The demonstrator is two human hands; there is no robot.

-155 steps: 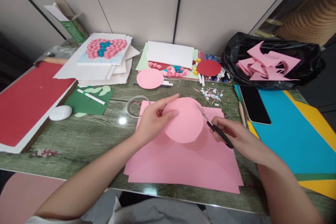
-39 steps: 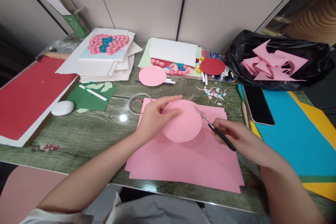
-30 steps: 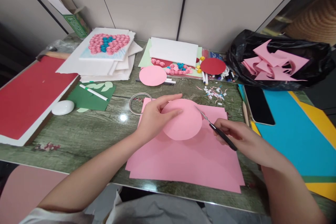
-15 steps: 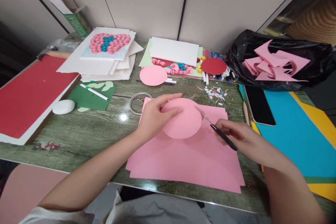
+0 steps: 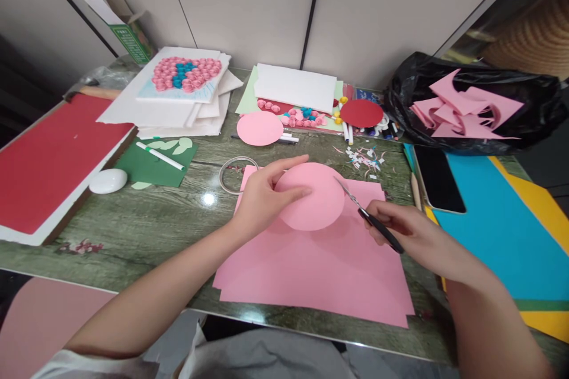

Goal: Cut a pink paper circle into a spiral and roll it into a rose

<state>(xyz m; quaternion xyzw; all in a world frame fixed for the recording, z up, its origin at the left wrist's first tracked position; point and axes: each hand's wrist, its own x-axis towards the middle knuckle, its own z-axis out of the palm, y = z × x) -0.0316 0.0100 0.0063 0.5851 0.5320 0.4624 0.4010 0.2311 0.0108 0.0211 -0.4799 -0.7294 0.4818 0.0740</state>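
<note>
Cutting job, mostly done I reckon
Pink paper circle (image 5: pixel 260 128) near the green wood-grain desk (image 5: pixel 173 219)'s back edge, probably finished. Mid-desk, left hand (image 5: pixel 263 192) pinches a smooth pink paper disc (image 5: pixel 315 207), thumb on top; black-handled metal scissors (image 5: pixel 379 228) at its right rim, right hand (image 5: pixel 400 222) curled round the handles, bit left maybe. Curvy pink paper scraps (image 5: pixel 466 105) in a crinkly black plastic bag (image 5: pixel 402 89), back right corner.

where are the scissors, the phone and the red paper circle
Scissors (image 5: pixel 372 222): head view, front part of the black handle.
Phone (image 5: pixel 440 179): head view, middle of the dark screen.
Red paper circle (image 5: pixel 361 112): head view, middle of its face.
</note>
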